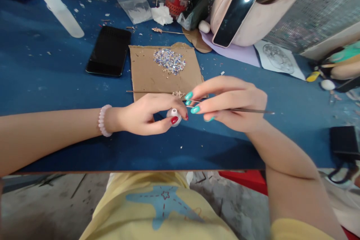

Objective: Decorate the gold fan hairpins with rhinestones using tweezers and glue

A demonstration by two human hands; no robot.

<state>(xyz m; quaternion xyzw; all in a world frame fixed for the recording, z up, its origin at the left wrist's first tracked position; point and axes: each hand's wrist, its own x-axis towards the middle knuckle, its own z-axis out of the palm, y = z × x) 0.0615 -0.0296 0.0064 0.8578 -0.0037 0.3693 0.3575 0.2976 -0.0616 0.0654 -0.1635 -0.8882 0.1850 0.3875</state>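
Observation:
My left hand (pixel 146 114) is closed on a small white round container (pixel 174 115), pinched between thumb and fingers just above the blue table (pixel 50 78). My right hand (pixel 229 101) pinches a thin metal stick (pixel 247 111) whose front end meets the left fingertips. Just beyond the hands lies a brown cardboard sheet (pixel 149 77) with a heap of tiny sparkling stones (pixel 169 60). A long gold hairpin (pixel 152 92) with a jewelled end lies along the cardboard's near edge.
A black phone (pixel 109 50) lies left of the cardboard; a second phone (pixel 235 14) leans on a beige bag (pixel 264 18). Plastic bottle (pixel 60 9), clear bags, tissue and a red tool stand at the back. A black box (pixel 343 142) sits right.

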